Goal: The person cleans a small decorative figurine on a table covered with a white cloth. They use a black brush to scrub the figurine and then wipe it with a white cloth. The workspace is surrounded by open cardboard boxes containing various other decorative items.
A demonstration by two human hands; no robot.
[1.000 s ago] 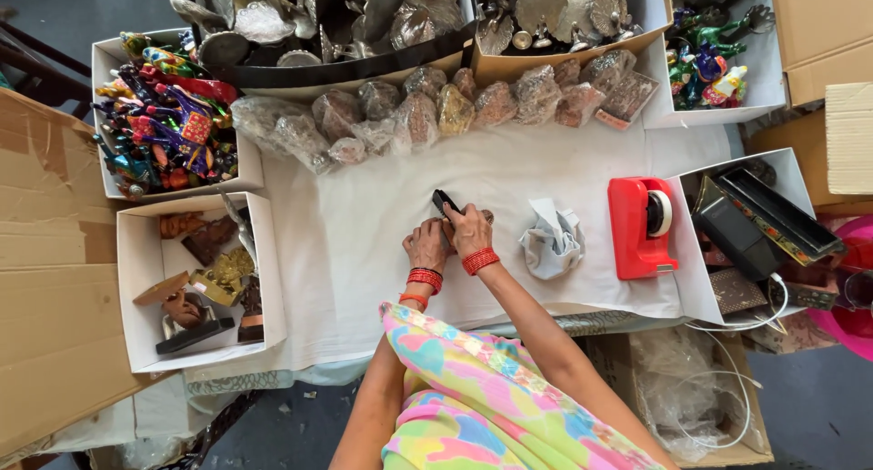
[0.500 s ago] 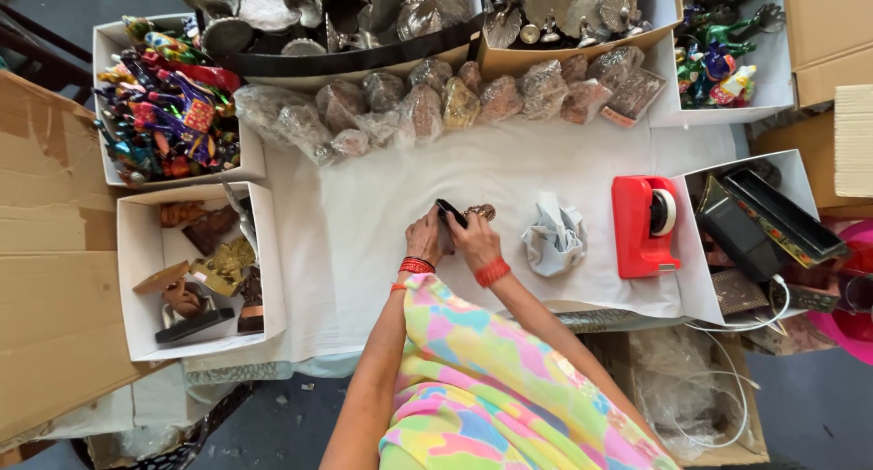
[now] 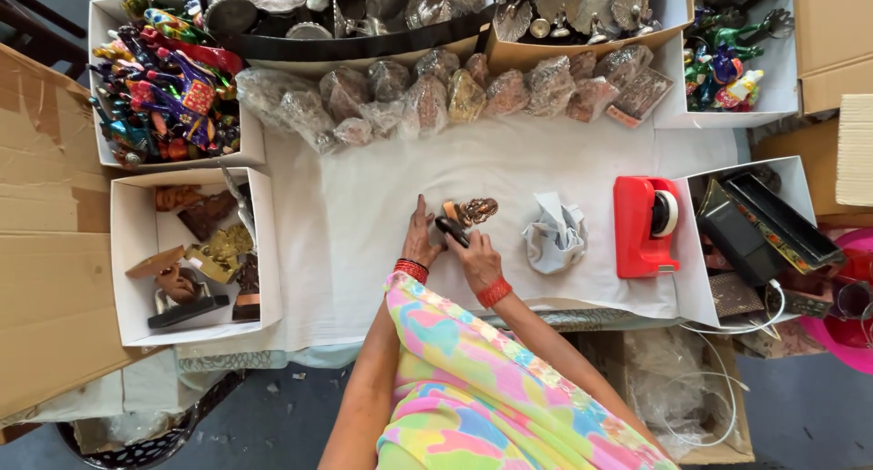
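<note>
The small bronze-coloured metal figurine (image 3: 471, 211), hidden earlier, is now exposed just beyond the right hand (image 3: 475, 259), whose fingers are clamped on a black tool (image 3: 451, 229); left hand (image 3: 419, 240) fingers are pressed flat, together.

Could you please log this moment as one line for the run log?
left hand: on small bronze figurine | right hand: holds dark tool | surface: white cloth | nearby: red tape dispenser

Small bronze-brown figurine (image 3: 473, 211) lying on its side on the white cloth, ornate end pointing right; a black handheld tool (image 3: 452, 230) angled across its left end, slanting down to the right; the two are touching.
</note>
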